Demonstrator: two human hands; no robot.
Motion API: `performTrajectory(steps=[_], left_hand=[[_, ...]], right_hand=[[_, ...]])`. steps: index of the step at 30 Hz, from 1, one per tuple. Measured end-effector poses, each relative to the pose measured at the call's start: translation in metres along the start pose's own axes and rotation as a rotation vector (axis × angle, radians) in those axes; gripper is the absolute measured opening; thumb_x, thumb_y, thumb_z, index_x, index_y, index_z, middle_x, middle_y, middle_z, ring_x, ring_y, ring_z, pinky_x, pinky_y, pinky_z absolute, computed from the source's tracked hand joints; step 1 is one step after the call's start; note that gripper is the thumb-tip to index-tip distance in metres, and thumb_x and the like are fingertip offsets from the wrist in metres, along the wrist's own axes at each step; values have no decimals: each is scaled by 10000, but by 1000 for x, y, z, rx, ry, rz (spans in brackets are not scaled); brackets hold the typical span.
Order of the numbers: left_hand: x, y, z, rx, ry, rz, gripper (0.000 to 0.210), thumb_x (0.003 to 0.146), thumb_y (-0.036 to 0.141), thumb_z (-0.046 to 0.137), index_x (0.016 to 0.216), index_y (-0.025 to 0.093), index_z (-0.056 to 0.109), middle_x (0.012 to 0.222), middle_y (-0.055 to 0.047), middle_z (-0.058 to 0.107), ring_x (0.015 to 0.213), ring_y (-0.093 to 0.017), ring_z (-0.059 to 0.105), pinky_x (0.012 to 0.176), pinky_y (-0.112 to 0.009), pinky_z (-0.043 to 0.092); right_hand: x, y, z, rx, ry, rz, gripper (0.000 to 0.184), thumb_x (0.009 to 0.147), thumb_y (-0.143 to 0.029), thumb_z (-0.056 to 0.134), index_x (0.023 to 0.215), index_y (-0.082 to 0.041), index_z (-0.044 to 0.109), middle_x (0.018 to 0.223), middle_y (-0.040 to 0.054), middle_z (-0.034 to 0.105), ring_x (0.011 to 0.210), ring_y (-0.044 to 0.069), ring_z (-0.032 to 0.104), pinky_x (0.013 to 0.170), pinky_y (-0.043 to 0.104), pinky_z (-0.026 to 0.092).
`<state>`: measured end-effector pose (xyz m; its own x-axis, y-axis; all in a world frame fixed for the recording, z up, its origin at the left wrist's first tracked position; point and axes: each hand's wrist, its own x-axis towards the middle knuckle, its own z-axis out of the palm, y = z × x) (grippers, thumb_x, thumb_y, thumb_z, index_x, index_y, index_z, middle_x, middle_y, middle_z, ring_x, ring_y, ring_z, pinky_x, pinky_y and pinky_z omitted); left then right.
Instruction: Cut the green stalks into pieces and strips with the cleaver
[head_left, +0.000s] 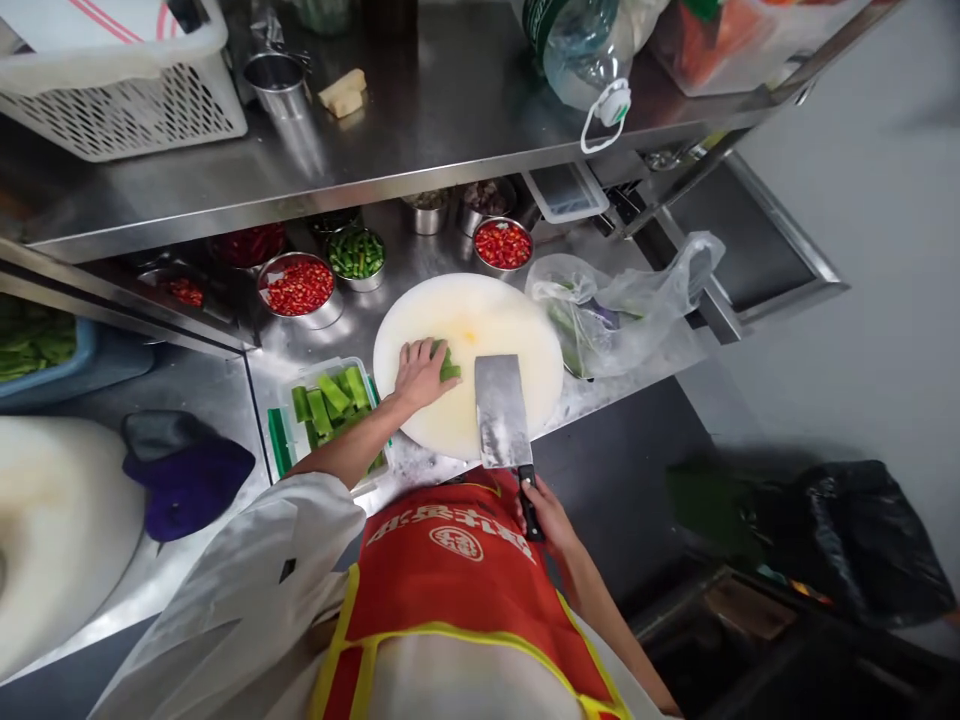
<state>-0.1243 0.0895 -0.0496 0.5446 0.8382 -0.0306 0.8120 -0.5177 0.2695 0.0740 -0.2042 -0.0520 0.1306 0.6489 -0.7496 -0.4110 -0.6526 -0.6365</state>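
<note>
My left hand (421, 376) rests on the round white cutting board (442, 432), its fingers closed over green vegetable pieces (449, 368) that show past the fingertips. The palm side and most of those pieces are hidden. In my right hand (549, 515) is a cleaver (501, 405), gripped by its black handle near the red apron (442, 580). The broad blade lies flat-looking over the board's right front; I cannot tell whether it touches. Under my left forearm, a clear plastic container (367, 482) holds cut green vegetable chunks (335, 400).
Behind the board stand metal bowls of chopped red chillies (298, 285) and green chillies (357, 252). A plastic bag (637, 310) lies at the right. A steel shelf (420, 130) overhangs the back, bearing a white basket (142, 100) and a large bottle (581, 60). A purple cloth (195, 480) sits left.
</note>
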Motion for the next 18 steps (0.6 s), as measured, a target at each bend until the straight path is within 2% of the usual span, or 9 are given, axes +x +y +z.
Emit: performTrajectory(steps=[4,7,11,14,18], left_hand=[[-16,22,5,-10,23,-27,784,891,616,576,1498,140,438,1450,-202,463,1292,-368,424,1141,-493,296],[-31,38,9,-53,28,-53,794,895,639,558,1517,164,420,1476,-191,442,1296,-365,426,1127,-487,315],[-58,46,4,-115,73,-203,749,904,595,565,1531,219,400,1514,-166,397,1326,-357,413,1121,-486,334],[-79,32,-10,-156,100,-407,740,881,594,586,1512,242,423,1476,-161,419,1298,-359,438,1078,-482,383],[-100,-15,-28,-178,150,-692,730,860,627,584,1474,249,465,1377,-176,472,1277,-374,457,1058,-493,398]], right_hand=[[14,4,29,-43,-60,-42,568,721,-716,723,893,-253,442,534,-95,564,359,89,459,356,197,388],[18,3,43,-90,-130,-26,564,712,-690,742,894,-252,438,527,-99,559,347,85,442,343,196,377],[14,-1,52,-156,-251,-9,523,750,-601,757,994,-241,467,529,-112,544,343,79,416,327,181,337],[13,-8,58,-217,-370,15,501,770,-552,757,1037,-233,478,551,-111,548,350,75,412,334,183,338],[22,-20,80,-301,-521,60,475,778,-497,759,1072,-226,503,563,-103,559,363,81,432,341,187,339]])
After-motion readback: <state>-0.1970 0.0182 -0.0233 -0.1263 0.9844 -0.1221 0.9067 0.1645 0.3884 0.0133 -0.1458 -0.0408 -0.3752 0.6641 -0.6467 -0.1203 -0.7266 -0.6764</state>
